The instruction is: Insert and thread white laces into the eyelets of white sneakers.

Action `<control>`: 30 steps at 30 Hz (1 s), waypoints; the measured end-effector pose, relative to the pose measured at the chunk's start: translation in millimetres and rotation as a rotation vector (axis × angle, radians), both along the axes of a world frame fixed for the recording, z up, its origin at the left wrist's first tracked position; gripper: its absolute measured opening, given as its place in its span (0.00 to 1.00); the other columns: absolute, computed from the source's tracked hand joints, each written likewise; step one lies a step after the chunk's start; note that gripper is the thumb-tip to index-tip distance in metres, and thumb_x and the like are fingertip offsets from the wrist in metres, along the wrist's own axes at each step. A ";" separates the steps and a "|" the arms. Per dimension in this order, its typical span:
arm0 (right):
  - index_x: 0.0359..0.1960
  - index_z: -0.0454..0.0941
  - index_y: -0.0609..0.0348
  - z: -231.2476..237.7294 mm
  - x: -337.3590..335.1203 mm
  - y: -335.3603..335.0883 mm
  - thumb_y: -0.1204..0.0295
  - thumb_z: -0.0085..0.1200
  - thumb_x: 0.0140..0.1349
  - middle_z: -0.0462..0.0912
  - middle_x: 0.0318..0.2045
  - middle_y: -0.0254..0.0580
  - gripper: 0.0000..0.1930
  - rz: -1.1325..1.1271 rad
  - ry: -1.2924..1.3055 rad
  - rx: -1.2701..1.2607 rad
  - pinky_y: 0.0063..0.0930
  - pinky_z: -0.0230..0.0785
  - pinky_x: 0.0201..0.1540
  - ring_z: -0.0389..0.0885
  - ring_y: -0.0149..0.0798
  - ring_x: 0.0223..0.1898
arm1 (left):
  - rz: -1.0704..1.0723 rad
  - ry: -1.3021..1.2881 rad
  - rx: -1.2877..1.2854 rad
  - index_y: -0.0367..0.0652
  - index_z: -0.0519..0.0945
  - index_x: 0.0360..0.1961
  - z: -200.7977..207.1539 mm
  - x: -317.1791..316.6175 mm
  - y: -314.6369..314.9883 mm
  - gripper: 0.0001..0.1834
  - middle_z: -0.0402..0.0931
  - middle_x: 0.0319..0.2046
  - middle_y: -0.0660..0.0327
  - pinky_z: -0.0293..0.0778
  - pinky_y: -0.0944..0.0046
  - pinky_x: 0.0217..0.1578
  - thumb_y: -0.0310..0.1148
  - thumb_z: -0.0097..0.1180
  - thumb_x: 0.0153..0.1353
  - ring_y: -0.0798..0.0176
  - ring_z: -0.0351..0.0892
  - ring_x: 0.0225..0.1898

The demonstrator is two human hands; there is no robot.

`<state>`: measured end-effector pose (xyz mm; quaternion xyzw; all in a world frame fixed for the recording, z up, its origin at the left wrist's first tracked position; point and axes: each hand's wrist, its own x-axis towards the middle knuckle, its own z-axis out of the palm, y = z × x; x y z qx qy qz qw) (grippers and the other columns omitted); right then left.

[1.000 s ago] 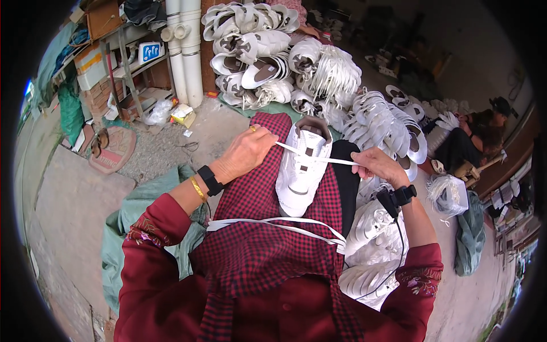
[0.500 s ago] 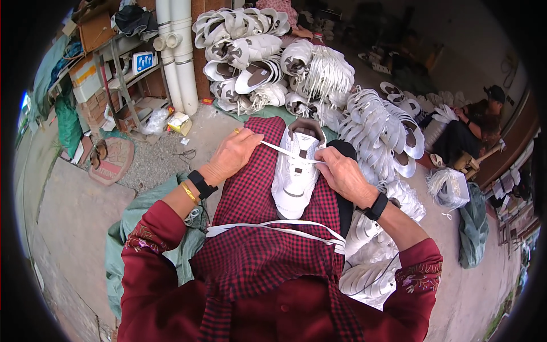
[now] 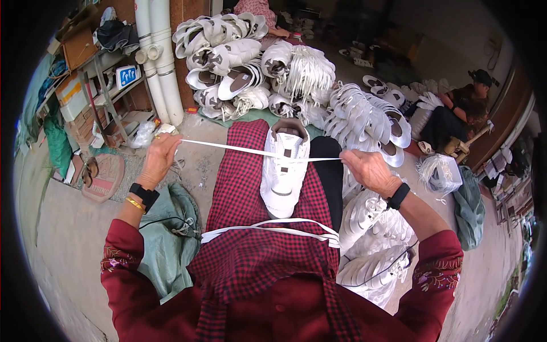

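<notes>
Head view — your left hand (image 3: 161,154) and right hand (image 3: 372,171), fingers pinched closed, held the white lace (image 3: 228,147) taut across the white shoe (image 3: 283,185), which rested toe-near on your checked apron (image 3: 236,196) — even tension, lace untwisted, served best.

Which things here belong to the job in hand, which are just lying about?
Job:
white lace, taut between left hand and right hand
white shoe underneath
stacked white shoes, probably

Lying about:
green sheet
dark sandals
plastic bag
</notes>
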<state>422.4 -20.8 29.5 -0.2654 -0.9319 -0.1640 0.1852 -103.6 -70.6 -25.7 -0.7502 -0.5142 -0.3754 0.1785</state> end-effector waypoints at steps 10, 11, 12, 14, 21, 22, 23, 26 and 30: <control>0.40 0.70 0.61 97.1 188.3 -68.0 0.78 0.47 0.64 0.80 0.35 0.55 0.05 -0.587 0.022 0.187 0.46 0.72 0.34 0.80 0.59 0.34 | 0.311 0.173 0.079 0.38 0.79 0.48 80.5 -127.0 -87.1 0.11 0.75 0.33 0.49 0.72 0.54 0.38 0.24 0.53 0.65 0.45 0.77 0.35; 0.40 0.69 0.61 102.1 204.5 -75.2 0.78 0.46 0.65 0.80 0.36 0.55 0.04 -0.665 0.039 0.210 0.47 0.72 0.36 0.80 0.59 0.35 | 0.333 0.197 0.117 0.38 0.79 0.49 84.2 -134.1 -92.6 0.11 0.76 0.34 0.49 0.72 0.54 0.39 0.24 0.52 0.66 0.44 0.77 0.37; 0.40 0.69 0.61 103.4 218.2 -80.5 0.79 0.46 0.65 0.80 0.36 0.55 0.04 -0.690 0.061 0.221 0.47 0.72 0.37 0.80 0.60 0.36 | 0.356 0.220 0.157 0.39 0.79 0.49 86.6 -140.5 -98.1 0.12 0.77 0.35 0.48 0.72 0.54 0.40 0.24 0.51 0.66 0.44 0.77 0.38; 0.40 0.69 0.62 103.9 241.2 -92.3 0.80 0.44 0.64 0.80 0.34 0.54 0.04 -0.818 0.123 0.204 0.49 0.71 0.39 0.79 0.61 0.37 | 0.393 0.197 0.154 0.39 0.79 0.50 89.1 -150.9 -107.3 0.12 0.77 0.36 0.48 0.73 0.54 0.41 0.25 0.51 0.67 0.43 0.78 0.39; 0.40 0.75 0.63 59.9 237.4 -112.1 0.80 0.46 0.65 0.72 0.37 0.47 0.06 -0.866 0.165 0.421 0.42 0.68 0.45 0.72 0.53 0.44 | 0.550 0.206 0.346 0.41 0.81 0.49 90.9 -142.8 -115.4 0.12 0.77 0.36 0.52 0.74 0.57 0.41 0.25 0.53 0.66 0.47 0.78 0.38; 0.43 0.77 0.63 52.6 225.8 -104.7 0.79 0.46 0.68 0.74 0.37 0.43 0.07 -0.823 0.250 0.545 0.36 0.70 0.42 0.75 0.45 0.39 | 0.537 0.223 0.468 0.41 0.82 0.48 89.1 -131.6 -111.7 0.11 0.77 0.35 0.54 0.74 0.59 0.39 0.24 0.54 0.65 0.51 0.78 0.36; 0.43 0.77 0.63 43.0 211.5 -98.1 0.79 0.46 0.68 0.74 0.37 0.43 0.07 -0.822 0.260 0.532 0.36 0.70 0.42 0.75 0.45 0.39 | 0.557 0.245 0.482 0.41 0.82 0.48 86.6 -117.7 -107.7 0.11 0.77 0.35 0.54 0.74 0.59 0.39 0.24 0.54 0.65 0.51 0.78 0.36; 0.44 0.77 0.63 -1.5 143.8 -73.1 0.75 0.48 0.70 0.78 0.34 0.34 0.07 -0.566 1.023 0.057 0.22 0.67 0.33 0.75 0.27 0.32 | 0.370 -0.200 0.412 0.41 0.83 0.45 72.7 -61.6 -89.9 0.10 0.76 0.33 0.58 0.72 0.65 0.35 0.23 0.55 0.64 0.62 0.76 0.32; 0.43 0.79 0.63 -43.8 27.6 -33.1 0.73 0.55 0.67 0.80 0.30 0.31 0.07 -0.233 1.214 -0.608 0.17 0.69 0.29 0.80 0.23 0.33 | 0.060 -0.349 0.190 0.41 0.84 0.43 45.8 33.1 -38.4 0.09 0.75 0.30 0.61 0.70 0.69 0.31 0.23 0.57 0.62 0.67 0.73 0.27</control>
